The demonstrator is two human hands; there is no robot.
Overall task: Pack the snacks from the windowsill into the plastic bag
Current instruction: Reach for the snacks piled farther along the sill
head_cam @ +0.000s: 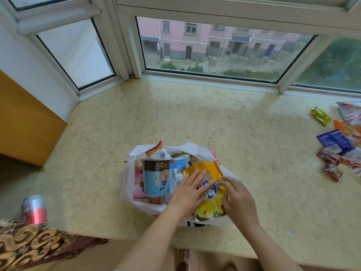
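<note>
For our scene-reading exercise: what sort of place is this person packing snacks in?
Probably a home, at an upstairs bay window: a marble windowsill, a patterned fabric furnishing beside it, and housing blocks seen from above through the glass.

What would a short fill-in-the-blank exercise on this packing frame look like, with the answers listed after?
1. Both hands, left hand and right hand, rest on a ____ chip packet on top of the plastic bag.
2. The blue noodle cup sits ____ the bag.
3. A red can stands on the sill to the bag's ____.
4. The loose snacks still unpacked lie at the ____ edge of the view.

Answers: yellow; inside; left; right
</note>
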